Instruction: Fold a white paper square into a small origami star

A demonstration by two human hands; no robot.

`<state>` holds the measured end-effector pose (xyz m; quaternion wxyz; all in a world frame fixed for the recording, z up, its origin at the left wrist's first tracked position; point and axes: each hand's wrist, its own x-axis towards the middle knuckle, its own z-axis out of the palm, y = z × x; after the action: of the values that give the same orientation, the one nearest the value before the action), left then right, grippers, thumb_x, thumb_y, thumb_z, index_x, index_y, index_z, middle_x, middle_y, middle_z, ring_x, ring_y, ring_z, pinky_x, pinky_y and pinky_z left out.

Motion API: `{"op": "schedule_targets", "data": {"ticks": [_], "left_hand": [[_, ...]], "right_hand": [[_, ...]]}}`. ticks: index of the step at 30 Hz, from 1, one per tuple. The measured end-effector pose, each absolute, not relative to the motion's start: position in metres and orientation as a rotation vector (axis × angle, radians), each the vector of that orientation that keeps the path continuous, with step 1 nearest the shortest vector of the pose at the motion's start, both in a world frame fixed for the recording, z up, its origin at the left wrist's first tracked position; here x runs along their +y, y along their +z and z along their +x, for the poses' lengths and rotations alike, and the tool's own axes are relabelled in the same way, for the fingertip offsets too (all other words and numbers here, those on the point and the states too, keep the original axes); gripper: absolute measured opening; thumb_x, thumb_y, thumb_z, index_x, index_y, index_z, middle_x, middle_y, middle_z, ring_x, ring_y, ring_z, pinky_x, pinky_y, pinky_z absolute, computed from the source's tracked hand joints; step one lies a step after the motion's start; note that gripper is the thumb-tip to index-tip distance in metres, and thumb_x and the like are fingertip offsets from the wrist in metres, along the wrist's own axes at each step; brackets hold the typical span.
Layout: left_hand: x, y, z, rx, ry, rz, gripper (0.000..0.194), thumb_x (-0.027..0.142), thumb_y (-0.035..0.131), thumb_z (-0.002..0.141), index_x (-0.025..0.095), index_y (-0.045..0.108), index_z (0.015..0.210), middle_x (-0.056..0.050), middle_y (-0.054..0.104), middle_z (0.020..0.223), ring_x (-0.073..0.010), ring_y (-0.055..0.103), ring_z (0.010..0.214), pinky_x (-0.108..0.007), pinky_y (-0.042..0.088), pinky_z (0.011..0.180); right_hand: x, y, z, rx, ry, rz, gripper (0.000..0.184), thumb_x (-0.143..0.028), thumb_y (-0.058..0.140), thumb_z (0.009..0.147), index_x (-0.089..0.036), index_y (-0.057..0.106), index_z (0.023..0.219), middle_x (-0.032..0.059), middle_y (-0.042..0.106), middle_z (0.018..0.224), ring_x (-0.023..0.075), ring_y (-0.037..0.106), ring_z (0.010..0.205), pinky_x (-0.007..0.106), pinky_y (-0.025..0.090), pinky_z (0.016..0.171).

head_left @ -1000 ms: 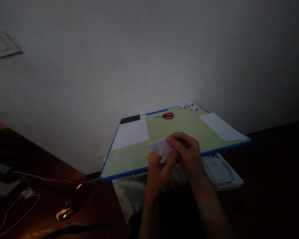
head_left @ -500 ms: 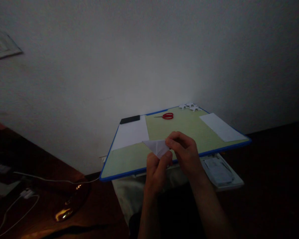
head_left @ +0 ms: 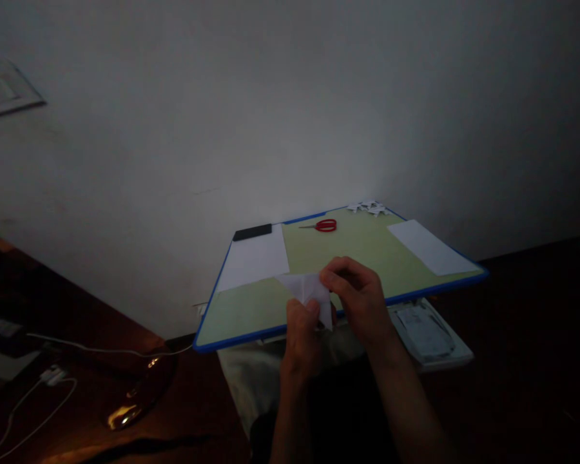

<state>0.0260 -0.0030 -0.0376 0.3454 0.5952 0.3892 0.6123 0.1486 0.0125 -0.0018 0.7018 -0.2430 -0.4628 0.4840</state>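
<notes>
Left hand (head_left: 302, 332) and right hand (head_left: 360, 293) pinch creased paper (head_left: 302, 283) — seemingly part-folded; small pieces (head_left: 368, 207), far right, look done — right sheet (head_left: 430, 247) unfolded.

A dim grey wall (head_left: 290, 116) meets dark reddish flooring (head_left: 203, 393).

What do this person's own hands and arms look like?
The ungloved left hand and ungloved right hand are human, with thumbs and jointed fingers. The bare left forearm and bare right forearm show no sleeve, watch or cable. It is too dim to rule out a ring. Plain black cloth, probably clothing, shows between the forearms.
</notes>
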Motion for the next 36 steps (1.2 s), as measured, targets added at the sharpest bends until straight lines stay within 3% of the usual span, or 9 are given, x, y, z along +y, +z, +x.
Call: {"op": "schedule_targets", "data": {"ticks": [4, 10, 17, 25, 30, 33, 36], "left_hand": [[-0.006, -0.032, 0.025, 1.141, 1.704, 1.61, 0.054, 0.06, 0.059, 0.098, 0.02, 0.068, 0.063, -0.004, 0.061, 0.062, -0.0203, 0.055, 0.061, -0.033, 0.044, 0.058], [-0.006, -0.013, 0.023, 1.113, 1.723, 2.005, 0.058, 0.046, 0.054, 0.103, 0.021, 0.06, 0.051, -0.002, 0.058, 0.052, -0.0173, 0.054, 0.054, -0.032, 0.038, 0.058], [-0.005, 0.003, 0.024, 1.041, 1.707, 2.011, 0.035, 0.025, 0.063, 0.091, 0.018, 0.056, 0.057, 0.004, 0.046, 0.052, -0.0109, 0.042, 0.049, -0.025, 0.03, 0.05], [-0.006, -0.004, 0.02, 1.188, 1.763, 1.82, 0.046, 0.038, 0.063, 0.09, 0.02, 0.053, 0.048, 0.002, 0.049, 0.048, -0.0134, 0.045, 0.05, -0.027, 0.039, 0.055], [-0.005, -0.02, 0.018, 1.087, 1.754, 1.513, 0.038, 0.047, 0.074, 0.083, 0.017, 0.069, 0.061, -0.001, 0.06, 0.058, -0.0152, 0.053, 0.056, -0.026, 0.041, 0.054], [-0.005, -0.025, 0.019, 0.964, 1.727, 1.307, 0.04, 0.052, 0.079, 0.081, 0.016, 0.07, 0.066, 0.0, 0.058, 0.058, -0.0129, 0.05, 0.053, -0.024, 0.04, 0.049], [-0.006, -0.023, 0.021, 0.92, 1.753, 1.203, 0.045, 0.051, 0.082, 0.077, 0.016, 0.062, 0.058, 0.002, 0.05, 0.055, -0.0104, 0.045, 0.05, -0.022, 0.037, 0.046]], "right_hand": [[0.013, -0.003, 0.15, -1.035, 1.019, -0.554, 0.015, -0.028, 0.083, 0.083, -0.022, 0.071, 0.075, -0.0042, 0.066, 0.07, 0.013, 0.059, 0.067, 0.024, 0.049, 0.062], [0.013, -0.004, 0.151, -1.062, 1.007, -0.542, 0.016, -0.029, 0.082, 0.084, -0.023, 0.071, 0.076, -0.0041, 0.066, 0.07, 0.0132, 0.058, 0.066, 0.024, 0.047, 0.059], [0.017, -0.007, 0.154, -1.033, 0.998, -0.551, 0.014, -0.027, 0.082, 0.084, -0.023, 0.072, 0.076, -0.0037, 0.067, 0.072, 0.0129, 0.06, 0.07, 0.023, 0.049, 0.064], [0.014, -0.001, 0.155, -1.112, 0.989, -0.548, 0.013, -0.022, 0.08, 0.083, -0.023, 0.071, 0.073, -0.0042, 0.064, 0.07, 0.0119, 0.057, 0.067, 0.023, 0.047, 0.063], [0.011, 0.0, 0.158, -1.251, 1.028, -0.51, 0.013, -0.02, 0.079, 0.084, -0.022, 0.071, 0.074, -0.0043, 0.062, 0.07, 0.0114, 0.055, 0.067, 0.024, 0.044, 0.062], [0.011, -0.002, 0.159, -1.331, 1.016, -0.477, 0.011, -0.02, 0.079, 0.086, -0.022, 0.072, 0.077, -0.0041, 0.064, 0.072, 0.0114, 0.055, 0.068, 0.024, 0.043, 0.063], [0.01, -0.003, 0.157, -1.368, 0.998, -0.452, 0.01, -0.02, 0.078, 0.087, -0.022, 0.073, 0.079, -0.0042, 0.064, 0.073, 0.0116, 0.055, 0.069, 0.025, 0.042, 0.064]]}}
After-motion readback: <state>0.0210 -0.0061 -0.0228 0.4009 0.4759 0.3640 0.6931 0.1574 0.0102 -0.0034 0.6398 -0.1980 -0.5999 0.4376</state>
